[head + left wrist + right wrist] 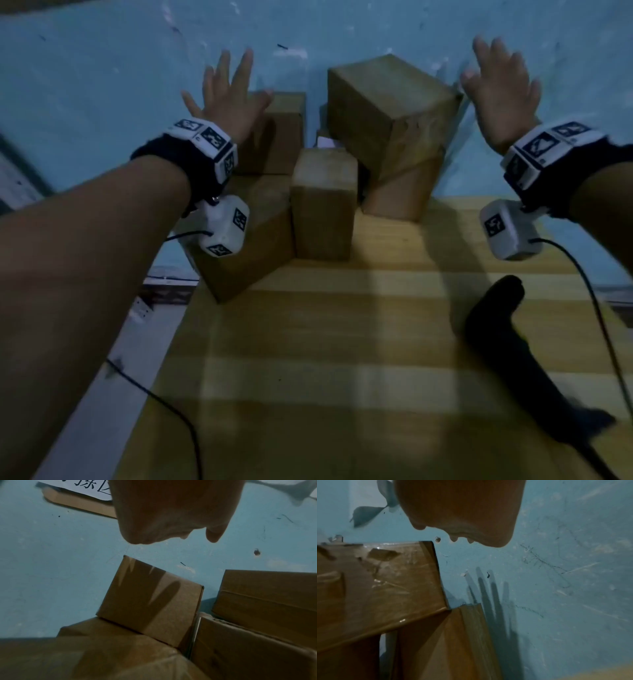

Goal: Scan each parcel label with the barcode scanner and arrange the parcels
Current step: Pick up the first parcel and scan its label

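Several brown cardboard parcels are piled at the far end of the wooden table [342, 342]. The biggest parcel [387, 106] sits tilted on top at the right; a small upright parcel [323, 202] stands in front, and another parcel [284, 133] stands behind it at the left. My left hand [226, 92] hovers with spread fingers above the left parcel [149, 601], holding nothing. My right hand [500, 85] is raised with spread fingers just right of the big parcel [376, 581], empty too. The black barcode scanner [513, 342] lies on the table at the near right.
A blue floor [102, 85] lies beyond and to the left of the table. A flat piece of cardboard with a white printed sheet [82, 496] lies on that floor. Black cables [599, 325] trail from the wrist cameras across the table's right and left edges.
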Available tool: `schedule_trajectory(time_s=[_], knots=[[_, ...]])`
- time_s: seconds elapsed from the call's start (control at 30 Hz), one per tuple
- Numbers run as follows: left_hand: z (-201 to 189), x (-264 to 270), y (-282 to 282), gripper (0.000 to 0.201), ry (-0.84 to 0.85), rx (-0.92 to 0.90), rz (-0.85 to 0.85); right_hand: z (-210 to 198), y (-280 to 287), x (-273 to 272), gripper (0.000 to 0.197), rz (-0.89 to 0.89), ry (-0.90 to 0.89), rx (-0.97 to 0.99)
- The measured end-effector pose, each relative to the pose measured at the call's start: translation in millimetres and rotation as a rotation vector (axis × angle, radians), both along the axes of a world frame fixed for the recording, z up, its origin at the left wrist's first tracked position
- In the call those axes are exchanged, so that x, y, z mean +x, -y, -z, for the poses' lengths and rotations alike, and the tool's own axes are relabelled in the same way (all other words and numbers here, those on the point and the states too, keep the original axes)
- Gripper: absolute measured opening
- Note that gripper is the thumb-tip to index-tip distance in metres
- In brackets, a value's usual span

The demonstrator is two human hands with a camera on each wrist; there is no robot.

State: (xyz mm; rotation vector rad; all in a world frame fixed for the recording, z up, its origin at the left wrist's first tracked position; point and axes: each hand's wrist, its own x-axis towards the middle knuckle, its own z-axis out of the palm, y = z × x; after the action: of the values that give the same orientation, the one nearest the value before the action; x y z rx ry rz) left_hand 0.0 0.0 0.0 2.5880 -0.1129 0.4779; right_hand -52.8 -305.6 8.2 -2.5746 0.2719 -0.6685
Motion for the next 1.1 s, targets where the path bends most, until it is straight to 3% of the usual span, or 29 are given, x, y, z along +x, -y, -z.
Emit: schedule_trajectory(time_s=[0.27,0.4,0.53,0.67,0.9,1.1], knots=[[-16,-61,-14,0.059,-0.054,-0.007,-0.021,-9,-7,-62,0.068,0.007,-0.024,0.03],[-32,-111,-22,0.058,-0.063,-0.017,-0.023,-21,-17,-105,0.058,-0.001,-0.021,0.011],[-43,-162,-29,0.06,-0.09,-0.007,-0.012,-31,-32,-153,0.072,-0.022,-0.03,0.061],[-54,-210,-34,0.06,-0.087,-0.029,0.013,-44,-44,-201,0.06,-0.027,-0.044,-0.003],[-56,-281,-40,0.062,-0.105,0.009,0.011,-50,-61,-275,0.06,-0.051,-0.036,-0.027],[-54,-311,-53,0.064,-0.122,0.003,-0.009,-44,-70,-303,0.06,-0.062,-0.041,-0.019]])
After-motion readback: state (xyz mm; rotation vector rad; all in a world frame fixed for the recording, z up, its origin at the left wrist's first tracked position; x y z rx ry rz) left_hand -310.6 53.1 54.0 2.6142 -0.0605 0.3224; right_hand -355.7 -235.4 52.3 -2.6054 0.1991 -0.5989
